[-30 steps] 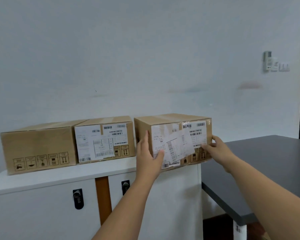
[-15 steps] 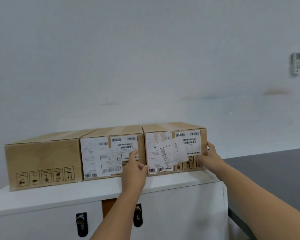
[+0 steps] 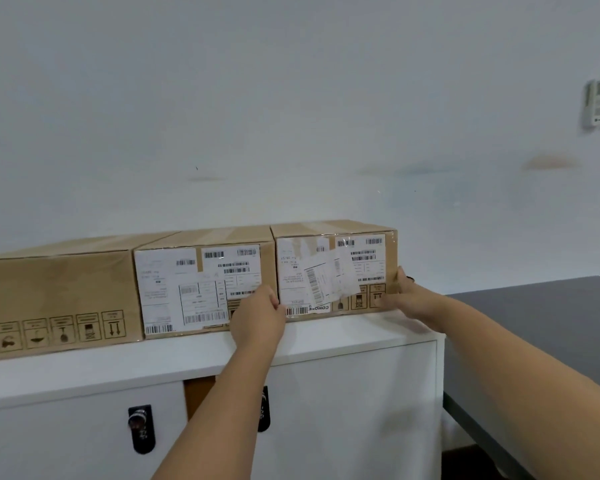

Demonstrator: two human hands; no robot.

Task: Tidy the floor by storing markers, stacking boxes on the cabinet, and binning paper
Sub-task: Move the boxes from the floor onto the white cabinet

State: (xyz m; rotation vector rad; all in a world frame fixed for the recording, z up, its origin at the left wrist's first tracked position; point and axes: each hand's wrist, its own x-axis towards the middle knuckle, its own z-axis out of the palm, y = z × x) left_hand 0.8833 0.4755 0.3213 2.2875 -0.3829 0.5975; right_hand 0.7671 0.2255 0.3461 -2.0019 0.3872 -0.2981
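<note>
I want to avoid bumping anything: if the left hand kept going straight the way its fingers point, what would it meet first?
Probably the middle box: the left hand points up and forward at its front face, beside the seam with the right box. Depth is unclear; it may already touch.

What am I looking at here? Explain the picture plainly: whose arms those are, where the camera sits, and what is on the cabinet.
There is no machine here. The camera is worn on a person's head, so the two bare arms are that person's own. Three cardboard boxes stand in a row on a white cabinet. The left hand touches the front lower left corner of the right box, while the right hand holds its right edge. The middle box and left box stand untouched. A dark table stands to the right.
</note>
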